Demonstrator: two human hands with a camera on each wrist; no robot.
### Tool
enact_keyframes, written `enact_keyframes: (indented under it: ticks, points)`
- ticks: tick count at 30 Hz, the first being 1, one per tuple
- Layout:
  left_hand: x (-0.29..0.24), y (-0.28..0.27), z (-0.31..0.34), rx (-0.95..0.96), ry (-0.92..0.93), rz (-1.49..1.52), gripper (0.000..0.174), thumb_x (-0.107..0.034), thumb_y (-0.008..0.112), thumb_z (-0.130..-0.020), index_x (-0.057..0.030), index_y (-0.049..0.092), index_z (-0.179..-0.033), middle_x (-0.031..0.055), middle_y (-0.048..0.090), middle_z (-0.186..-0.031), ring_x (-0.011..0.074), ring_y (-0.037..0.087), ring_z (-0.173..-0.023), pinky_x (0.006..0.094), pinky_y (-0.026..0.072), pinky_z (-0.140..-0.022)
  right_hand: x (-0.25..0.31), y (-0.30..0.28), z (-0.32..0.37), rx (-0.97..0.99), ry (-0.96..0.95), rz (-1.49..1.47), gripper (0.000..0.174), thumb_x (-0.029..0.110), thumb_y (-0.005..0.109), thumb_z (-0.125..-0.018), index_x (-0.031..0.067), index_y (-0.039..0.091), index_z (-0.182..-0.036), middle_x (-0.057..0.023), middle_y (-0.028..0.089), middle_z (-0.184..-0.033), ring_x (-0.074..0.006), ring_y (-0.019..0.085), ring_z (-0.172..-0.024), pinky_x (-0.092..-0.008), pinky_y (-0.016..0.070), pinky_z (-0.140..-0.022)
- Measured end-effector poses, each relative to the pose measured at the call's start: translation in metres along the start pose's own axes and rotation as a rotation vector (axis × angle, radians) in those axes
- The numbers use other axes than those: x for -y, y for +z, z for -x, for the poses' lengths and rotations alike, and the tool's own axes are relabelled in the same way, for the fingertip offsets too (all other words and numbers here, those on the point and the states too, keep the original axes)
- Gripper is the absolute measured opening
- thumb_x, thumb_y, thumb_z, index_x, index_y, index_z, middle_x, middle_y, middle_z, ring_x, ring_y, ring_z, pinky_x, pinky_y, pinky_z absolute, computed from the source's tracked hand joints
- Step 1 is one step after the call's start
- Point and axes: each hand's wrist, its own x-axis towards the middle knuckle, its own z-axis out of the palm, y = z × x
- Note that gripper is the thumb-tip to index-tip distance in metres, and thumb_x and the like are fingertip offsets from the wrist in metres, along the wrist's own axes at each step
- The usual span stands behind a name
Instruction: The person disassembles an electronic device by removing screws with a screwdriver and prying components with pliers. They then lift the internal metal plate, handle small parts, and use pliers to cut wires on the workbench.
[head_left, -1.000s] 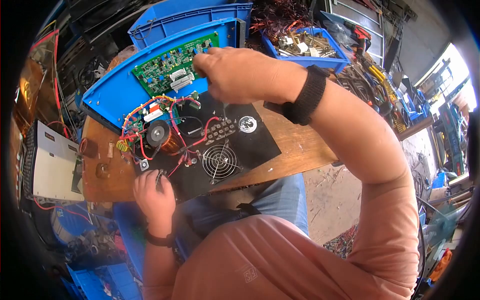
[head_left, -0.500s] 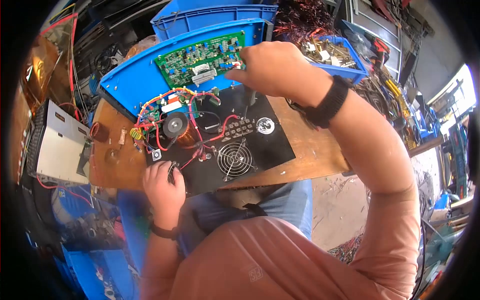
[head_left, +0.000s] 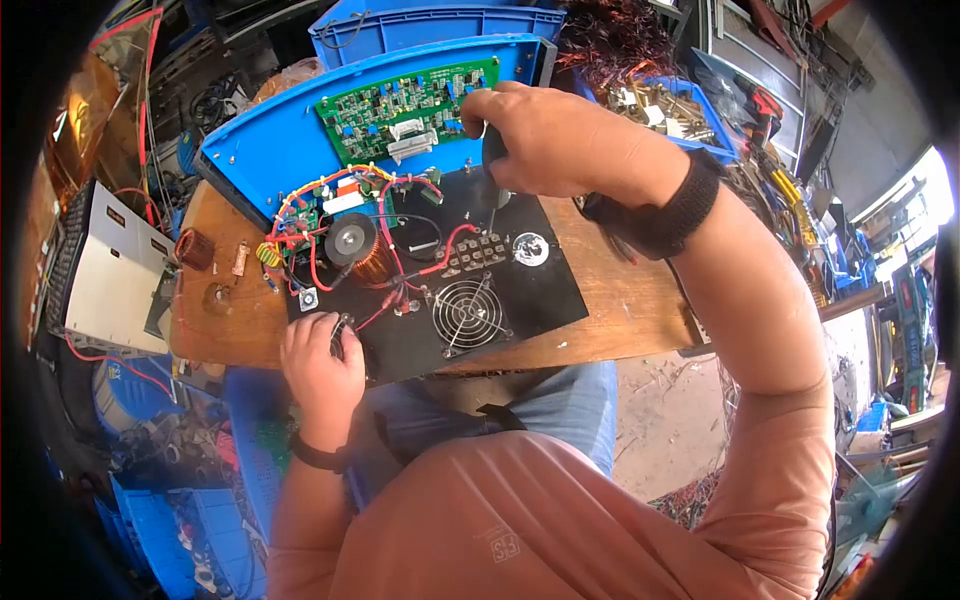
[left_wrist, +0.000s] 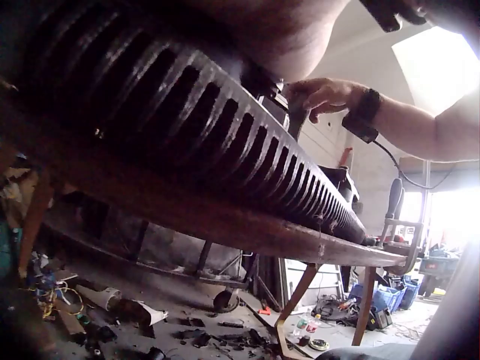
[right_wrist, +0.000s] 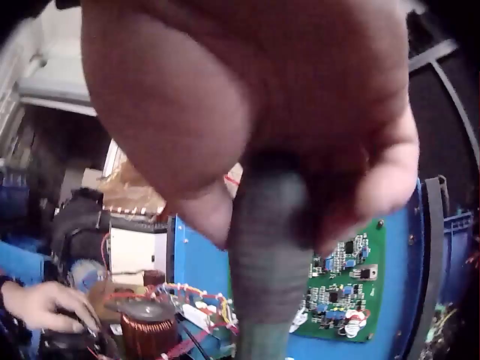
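In the head view my right hand (head_left: 545, 135) grips the dark handle of a screwdriver (head_left: 493, 158), held upright over the black panel (head_left: 545, 295). Its shaft points down to the far right end of the terminal block (head_left: 475, 254). The right wrist view shows the thick screwdriver handle (right_wrist: 270, 247) under the palm, its tip out of frame. My left hand (head_left: 323, 365) rests on the panel's near left corner, fingers over a dark round part with a metal rim. The left wrist view shows the unit's black slotted side (left_wrist: 225, 127) on the bench.
A copper-wound coil (head_left: 375, 262) with red wires and a fan grille (head_left: 468, 313) sit on the panel. Behind stands a blue panel (head_left: 270, 140) bearing a green circuit board (head_left: 370, 110). A white case (head_left: 110, 270) is at left, a blue bin (head_left: 700, 110) of metal parts at right.
The view has swung, so the bench appears further right. My right hand stays over the terminal block, with the screwdriver handle more visible now. The left hand keeps its place on the corner.
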Motion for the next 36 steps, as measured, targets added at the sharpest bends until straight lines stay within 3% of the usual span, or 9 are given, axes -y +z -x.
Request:
enact_keyframes:
  ticks: [2,5,11,14,20,23,32,35,36]
  points:
    - [0.000,0.000,0.000,0.000,0.002,0.003,0.020,-0.011,0.067,-0.081,-0.0003,0.067,-0.097,0.0134,0.066,-0.099,0.0332,0.061,-0.097,0.0449,0.0470,-0.085,0.009,-0.006,0.006,-0.011,0.063,0.015,0.038,0.028,0.065,-0.088,0.0010,0.062,-0.114,-0.0214,0.070,-0.105,-0.0364,0.069,-0.099,-0.0457,0.0553,-0.085]
    - [-0.001,0.000,0.000,-0.002,-0.008,0.008,0.020,-0.011,0.066,-0.081,-0.0001,0.067,-0.097,0.0136,0.066,-0.099,0.0335,0.060,-0.096,0.0449,0.0472,-0.085,0.023,-0.022,-0.003,0.212,0.290,0.112,0.038,0.026,0.064,-0.087,0.0003,0.061,-0.115,-0.0215,0.070,-0.103,-0.0368,0.069,-0.098,-0.0461,0.0553,-0.085]
    - [-0.001,0.001,-0.001,-0.015,0.009,0.003,0.020,-0.011,0.066,-0.081,0.0002,0.067,-0.097,0.0137,0.066,-0.098,0.0338,0.060,-0.096,0.0450,0.0473,-0.085,0.003,0.014,0.011,-0.192,0.010,0.032,0.036,0.029,0.061,-0.090,0.0022,0.062,-0.113,-0.0200,0.072,-0.094,-0.0373,0.071,-0.088,-0.0466,0.0560,-0.080]
    - [-0.001,0.000,-0.001,-0.004,0.004,0.009,0.020,-0.011,0.066,-0.081,0.0001,0.067,-0.097,0.0137,0.066,-0.099,0.0338,0.060,-0.096,0.0450,0.0473,-0.086,0.021,-0.013,0.001,0.109,0.316,0.074,0.038,0.027,0.068,-0.084,0.0042,0.062,-0.114,-0.0205,0.070,-0.095,-0.0381,0.068,-0.091,-0.0455,0.0545,-0.082]
    - [-0.002,-0.001,-0.001,-0.005,0.003,0.008,0.019,-0.011,0.066,-0.081,-0.0001,0.067,-0.097,0.0135,0.066,-0.098,0.0339,0.060,-0.095,0.0450,0.0473,-0.085,-0.001,0.004,0.009,-0.110,-0.004,-0.103,0.038,0.031,0.067,-0.085,0.0023,0.063,-0.110,-0.0184,0.072,-0.090,-0.0360,0.071,-0.088,-0.0456,0.0558,-0.080]
    - [-0.001,0.000,-0.001,0.000,0.005,0.000,0.019,-0.011,0.066,-0.081,-0.0004,0.067,-0.097,0.0134,0.066,-0.098,0.0340,0.060,-0.095,0.0450,0.0473,-0.085,0.017,-0.017,0.007,0.104,0.217,-0.001,0.038,0.028,0.066,-0.085,0.0013,0.062,-0.112,-0.0208,0.071,-0.097,-0.0360,0.069,-0.094,-0.0455,0.0551,-0.082]
    - [-0.001,0.000,-0.001,-0.013,0.018,-0.007,0.019,-0.010,0.066,-0.080,-0.0003,0.067,-0.097,0.0133,0.066,-0.097,0.0339,0.060,-0.096,0.0449,0.0474,-0.085,0.004,0.005,0.010,-0.153,0.095,-0.040,0.047,0.039,0.065,-0.090,0.0021,0.061,-0.117,-0.0200,0.072,-0.097,-0.0359,0.070,-0.093,-0.0445,0.0555,-0.082]
    - [0.000,0.000,-0.001,-0.004,0.013,0.014,0.019,-0.010,0.066,-0.080,-0.0003,0.067,-0.097,0.0133,0.066,-0.098,0.0338,0.060,-0.096,0.0448,0.0475,-0.085,0.023,-0.015,0.004,0.117,0.345,0.041,0.046,0.040,0.066,-0.088,0.0027,0.062,-0.114,-0.0220,0.069,-0.100,-0.0375,0.067,-0.099,-0.0464,0.0535,-0.084]
    - [0.000,0.000,0.000,-0.007,0.013,0.009,0.019,-0.010,0.066,-0.080,-0.0004,0.067,-0.097,0.0133,0.066,-0.098,0.0339,0.060,-0.096,0.0447,0.0475,-0.085,0.023,-0.017,0.003,0.147,0.321,0.056,0.046,0.040,0.066,-0.088,0.0022,0.063,-0.114,-0.0225,0.068,-0.101,-0.0371,0.067,-0.099,-0.0463,0.0538,-0.084]
